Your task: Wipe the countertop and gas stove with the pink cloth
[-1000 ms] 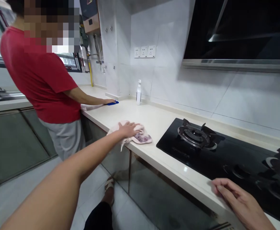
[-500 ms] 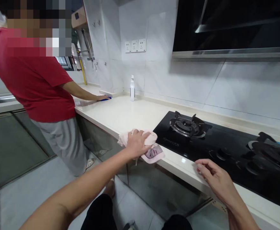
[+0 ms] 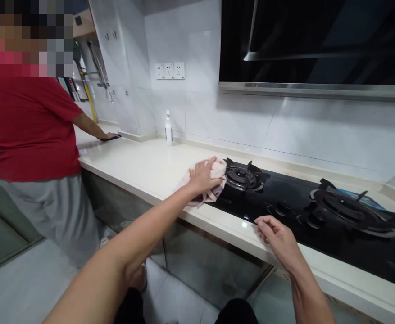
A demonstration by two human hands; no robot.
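My left hand [image 3: 202,177] is closed on a pale pink cloth [image 3: 219,168], pressed down where the white counter [image 3: 133,166] meets the left edge of the black gas stove [image 3: 231,208]. Part of the cloth hangs out below my palm, showing a darker printed patch. Beside the left burner [image 3: 242,178], the cloth's bunched top comes close to the pan support. My right hand [image 3: 275,234] hovers by the counter's front edge, before the stove knobs [image 3: 283,207]. Its fingers are curled with the thumb near the index finger, and nothing shows in them.
A white spray bottle [image 3: 168,129] stands by the tiled wall. On the left, a person in a red shirt [image 3: 28,126] rests a hand on a blue cloth [image 3: 113,137]. Above the stove hangs a dark range hood [image 3: 312,45]. The right burner [image 3: 352,213] has raised supports.
My left hand has pushed the cloth from the counter's front edge back and rightward, up to the stove's left edge. The view has turned right. My right hand keeps its curled pose near the edge.
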